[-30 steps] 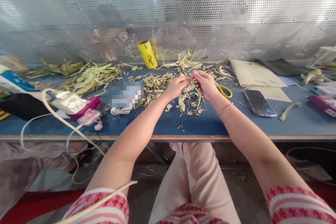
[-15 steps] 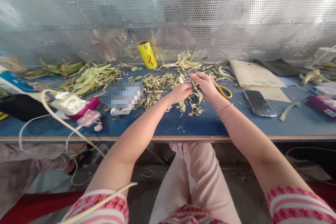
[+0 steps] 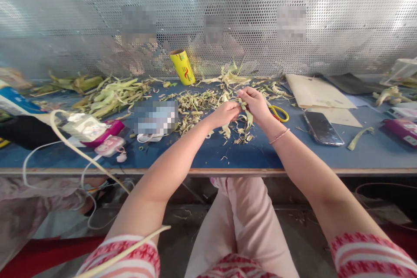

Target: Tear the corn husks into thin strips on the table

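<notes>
Close together over the blue table (image 3: 250, 154), my left hand (image 3: 225, 114) and my right hand (image 3: 255, 103) both pinch a pale green plant piece (image 3: 249, 117), a limp leaf or stalk. Its lower end hangs below my fingers, and the rest is mostly hidden by them. Beneath and left of my hands lie dried, curled plant scraps (image 3: 195, 102). Longer pale green stalks (image 3: 114, 95) form a heap farther left. Just right of my right hand, the yellow handle of scissors (image 3: 280, 113) shows; their blades are hidden.
A yellow cardboard tube (image 3: 182, 67) stands tilted against the perforated metal panel (image 3: 247, 17). To the right are a phone (image 3: 323, 128), brown card sheets (image 3: 314, 91) and one loose stalk (image 3: 359, 137). At left, a white cable (image 3: 81, 152) runs over the table edge beside a magenta-and-white box (image 3: 107, 132).
Both hands stay at nearly the same spot, with small finger shifts. More of the green piece shows between them now.
</notes>
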`<action>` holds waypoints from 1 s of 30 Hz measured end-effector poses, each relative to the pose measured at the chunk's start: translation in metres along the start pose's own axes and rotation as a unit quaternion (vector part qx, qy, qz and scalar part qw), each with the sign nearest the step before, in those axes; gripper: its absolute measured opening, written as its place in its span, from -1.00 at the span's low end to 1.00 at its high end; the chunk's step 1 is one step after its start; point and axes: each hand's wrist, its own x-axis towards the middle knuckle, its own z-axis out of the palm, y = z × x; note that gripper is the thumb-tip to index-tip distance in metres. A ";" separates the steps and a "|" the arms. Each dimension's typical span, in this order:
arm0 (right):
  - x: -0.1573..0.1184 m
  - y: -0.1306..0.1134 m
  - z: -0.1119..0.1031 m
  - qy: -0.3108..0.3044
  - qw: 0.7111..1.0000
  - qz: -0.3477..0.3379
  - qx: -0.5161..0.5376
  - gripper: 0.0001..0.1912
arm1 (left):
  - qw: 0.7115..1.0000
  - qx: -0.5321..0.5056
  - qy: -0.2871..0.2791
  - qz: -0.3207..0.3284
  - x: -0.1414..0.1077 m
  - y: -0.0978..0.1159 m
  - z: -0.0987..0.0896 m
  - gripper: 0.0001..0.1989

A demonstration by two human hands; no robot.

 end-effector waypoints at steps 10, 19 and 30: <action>0.007 0.004 -0.009 0.014 0.998 -0.064 -0.017 -0.57 | 0.991 -0.080 0.108 0.017 0.006 -0.010 0.001 -0.56; 0.003 -0.008 -0.008 0.009 0.996 -0.062 0.066 -0.61 | 0.991 0.013 0.129 0.036 0.006 -0.008 -0.002 -0.68; 0.010 -0.010 -0.016 0.056 0.997 0.006 0.061 -0.66 | 0.966 -0.177 0.190 -0.016 0.014 -0.014 -0.010 -0.79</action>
